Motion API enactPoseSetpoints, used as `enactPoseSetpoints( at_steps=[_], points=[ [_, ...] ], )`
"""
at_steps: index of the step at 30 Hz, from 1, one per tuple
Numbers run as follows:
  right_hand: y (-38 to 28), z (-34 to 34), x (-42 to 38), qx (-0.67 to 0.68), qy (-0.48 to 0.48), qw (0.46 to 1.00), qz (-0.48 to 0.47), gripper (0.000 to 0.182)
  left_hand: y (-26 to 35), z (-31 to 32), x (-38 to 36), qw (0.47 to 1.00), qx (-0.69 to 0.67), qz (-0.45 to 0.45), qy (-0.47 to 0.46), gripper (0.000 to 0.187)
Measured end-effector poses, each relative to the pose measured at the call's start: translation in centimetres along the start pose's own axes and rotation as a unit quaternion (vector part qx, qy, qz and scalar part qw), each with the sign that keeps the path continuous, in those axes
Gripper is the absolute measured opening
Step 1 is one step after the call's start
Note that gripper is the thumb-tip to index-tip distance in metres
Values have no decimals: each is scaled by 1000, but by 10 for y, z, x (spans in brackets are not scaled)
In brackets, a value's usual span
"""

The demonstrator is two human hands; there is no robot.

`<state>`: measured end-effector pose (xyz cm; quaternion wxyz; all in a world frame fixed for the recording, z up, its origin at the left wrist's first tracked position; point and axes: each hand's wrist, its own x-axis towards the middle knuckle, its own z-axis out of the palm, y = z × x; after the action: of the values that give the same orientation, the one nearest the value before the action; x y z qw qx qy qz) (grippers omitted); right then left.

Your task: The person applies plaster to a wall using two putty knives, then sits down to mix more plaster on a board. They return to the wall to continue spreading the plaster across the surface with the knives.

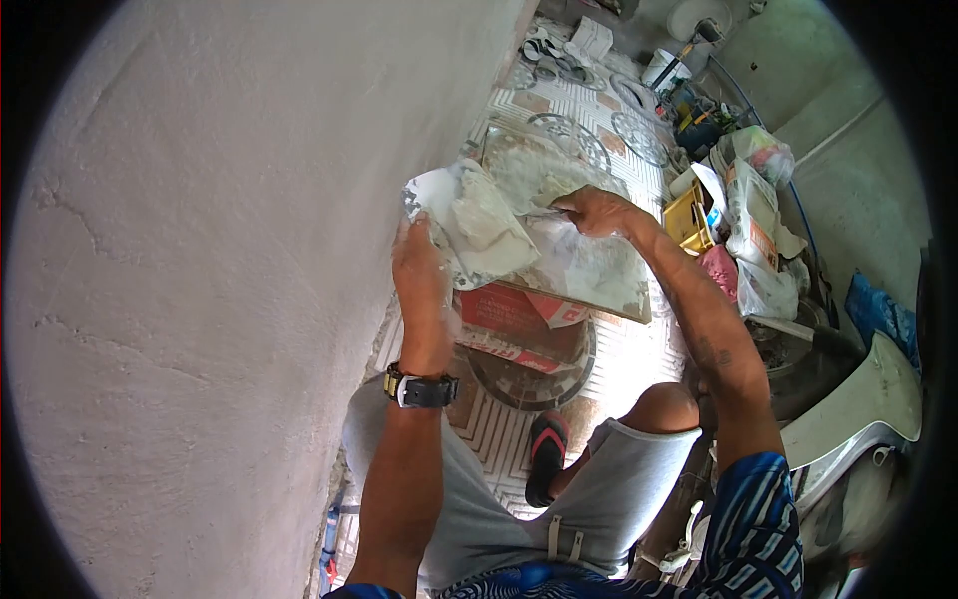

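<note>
My left hand (423, 268) is closed on the edge of a flat, pale plate (431, 192), close to the wall. A thick lump of off-white plaster (491, 225) lies on that plate. My right hand (601, 213) is closed over a plaster-smeared board (627, 298), just right of the lump. Its fingers grip something thin that I cannot make out. White plaster or powder (589, 260) covers much of the board, which rests above a red cardboard box (504, 311).
A rough plastered wall (220, 280) rises close on my left. Along the right stand a yellow container (687, 218), filled bags (753, 215) and a pale curved plastic piece (863, 394). Farther back are a white bucket (666, 72) and sandals (544, 45) on the patterned floor.
</note>
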<state>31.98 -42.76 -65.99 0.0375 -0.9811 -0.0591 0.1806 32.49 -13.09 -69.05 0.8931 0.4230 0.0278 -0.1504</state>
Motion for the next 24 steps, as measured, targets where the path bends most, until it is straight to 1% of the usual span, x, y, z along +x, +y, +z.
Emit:
enactPoseSetpoints(
  at_steps=[3, 6, 9, 12, 15, 16, 19, 20, 23, 24],
  points=[
    [-22, -17, -14, 39, -54, 997, 43, 43, 2, 3, -2, 999, -50, -6, -6, 37],
    [-14, -15, -17, 34, -62, 997, 16, 42, 11, 13, -10, 998, -62, -17, 12, 39],
    [-17, -16, -24, 21, -97, 995, 22, 42, 16, 13, -12, 998, -53, -26, 5, 37],
    [-15, -13, -40, 33, -100, 994, 2, 41, 18, 13, -14, 998, -60, -16, 0, 38],
    [-13, -8, -58, 64, -123, 990, -17, 40, 13, 6, -10, 998, -63, 1, -14, 38],
    [-14, -6, -63, 47, -112, 992, -33, 38, 14, 6, -11, 998, -61, -9, -7, 38],
    [-10, -5, -80, 41, -141, 989, -13, 34, 14, 5, -13, 998, -57, -29, 7, 38],
    [-8, -5, -89, 51, -129, 990, -14, 31, 10, 5, -12, 998, -58, -28, 5, 37],
    [4, -7, -109, 178, -42, 979, 87, 28, -4, 3, -2, 999, -52, -12, 7, 37],
    [23, 5, -111, 246, 19, 964, 97, 24, -9, 2, 2, 999, -48, -4, 10, 37]
  ],
)
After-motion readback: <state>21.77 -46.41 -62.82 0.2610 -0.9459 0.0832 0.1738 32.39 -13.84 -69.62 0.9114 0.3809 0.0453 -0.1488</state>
